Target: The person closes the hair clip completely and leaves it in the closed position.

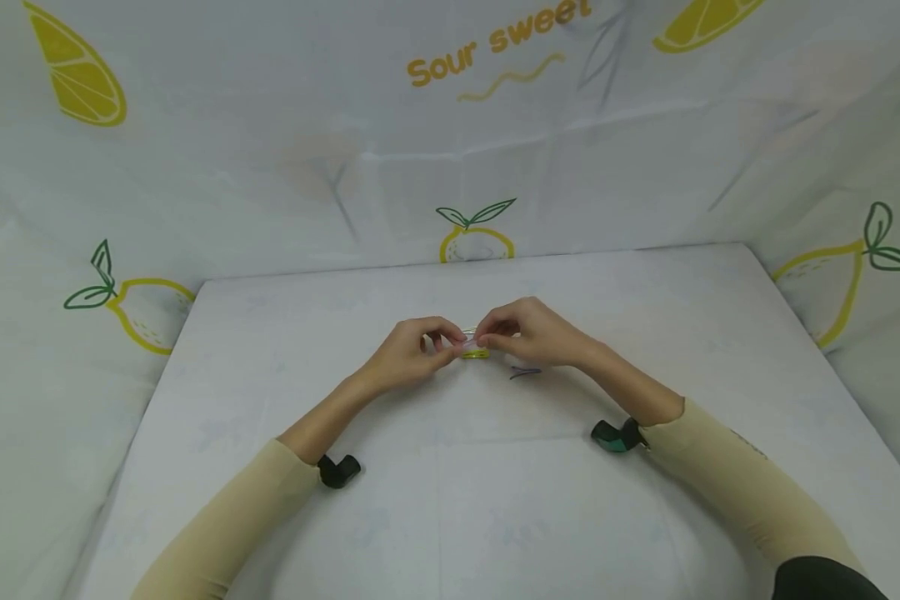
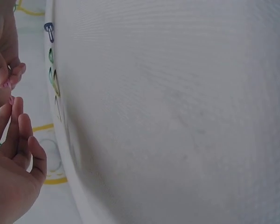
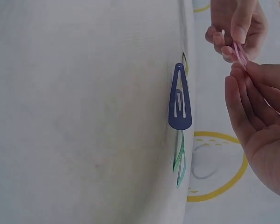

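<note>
Both hands meet above the far middle of the table. A pink snap hair clip (image 3: 241,53) is between their fingertips, one end pinched by the left hand (image 1: 412,354) and the other by the right hand (image 1: 536,333). In the head view, fingers partly cover it. Just below the fingertips lies a yellow hair clip (image 1: 475,354). A dark blue snap clip (image 3: 180,124) is on the table under the right hand. Green clips (image 2: 51,56) lie close by, seen edge-on in the wrist views.
The white cloth-covered table (image 1: 435,500) meets a lemon-printed curtain (image 1: 270,167) at its back edge. Similar cloth hangs at both sides. Dark wrist-camera mounts (image 1: 339,472) stick out from both beige sleeves (image 1: 232,517), low over the table.
</note>
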`<state>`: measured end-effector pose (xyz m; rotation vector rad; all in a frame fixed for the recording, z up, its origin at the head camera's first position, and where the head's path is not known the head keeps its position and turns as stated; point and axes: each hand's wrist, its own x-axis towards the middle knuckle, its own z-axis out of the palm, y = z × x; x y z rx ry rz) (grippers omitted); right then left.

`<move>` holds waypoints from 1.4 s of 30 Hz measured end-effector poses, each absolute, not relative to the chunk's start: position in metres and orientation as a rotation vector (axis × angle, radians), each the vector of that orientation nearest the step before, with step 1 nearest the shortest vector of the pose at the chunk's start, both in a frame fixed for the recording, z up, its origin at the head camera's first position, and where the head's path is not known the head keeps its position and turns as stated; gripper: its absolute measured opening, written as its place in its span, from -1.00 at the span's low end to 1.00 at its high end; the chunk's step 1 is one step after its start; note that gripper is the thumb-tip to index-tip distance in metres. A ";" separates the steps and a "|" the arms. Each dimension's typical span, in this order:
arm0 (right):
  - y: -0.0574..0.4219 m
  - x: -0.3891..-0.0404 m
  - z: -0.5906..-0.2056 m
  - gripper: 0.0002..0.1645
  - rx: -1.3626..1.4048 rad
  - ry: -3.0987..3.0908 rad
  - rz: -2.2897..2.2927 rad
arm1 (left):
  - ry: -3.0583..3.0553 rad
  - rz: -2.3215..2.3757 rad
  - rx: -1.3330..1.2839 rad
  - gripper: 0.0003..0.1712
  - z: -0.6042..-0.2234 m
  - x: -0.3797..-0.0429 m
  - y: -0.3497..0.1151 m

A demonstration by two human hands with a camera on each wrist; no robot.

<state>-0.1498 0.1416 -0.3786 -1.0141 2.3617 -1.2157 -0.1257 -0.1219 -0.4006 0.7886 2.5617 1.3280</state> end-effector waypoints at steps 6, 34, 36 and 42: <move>0.142 -0.150 -0.376 -0.86 -1.021 2.386 -1.234 | 2.571 1.327 0.798 -0.89 -0.399 -0.127 -0.123; 0.146 -0.155 -0.380 -0.89 -0.918 2.202 -1.396 | 2.583 1.356 0.858 -0.92 -0.396 -0.129 -0.121; 0.146 -0.155 -0.380 -0.89 -0.912 2.196 -1.405 | 2.585 1.365 0.859 -0.95 -0.397 -0.129 -0.121; 0.144 -0.154 -0.380 -0.89 -0.901 2.168 -1.433 | 2.601 1.364 0.887 -0.94 -0.397 -0.127 -0.120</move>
